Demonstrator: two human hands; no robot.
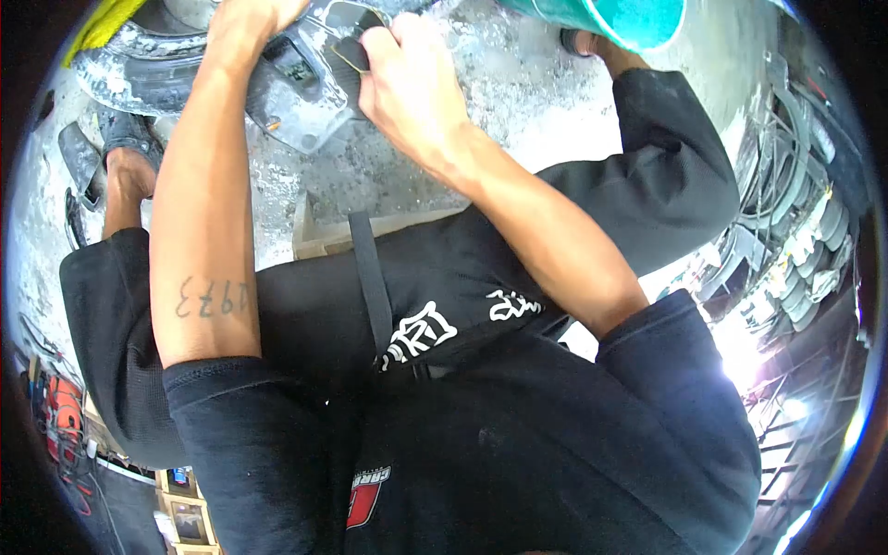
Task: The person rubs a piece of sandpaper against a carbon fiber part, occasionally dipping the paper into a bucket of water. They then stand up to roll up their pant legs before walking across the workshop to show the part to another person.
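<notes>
Right hand [413, 83] holds dark pad [348, 72], fingers [377, 46] curled round it, against dusty gray part [313, 125]. Part sits between hands, top cut off. Left hand [248, 17] cut off too (grip: cannot tell).

Floor [356, 176]: gry, wht smears, dk patches. On it: 1 blk part [314, 120], wht-streaked, top, L of ctr; 2 shoes [129, 131], worn, L & top R; 1 dk scrap [80, 159], just beside L shoe; 1 wood pc. [307, 242], mid, partly hidden.
</notes>
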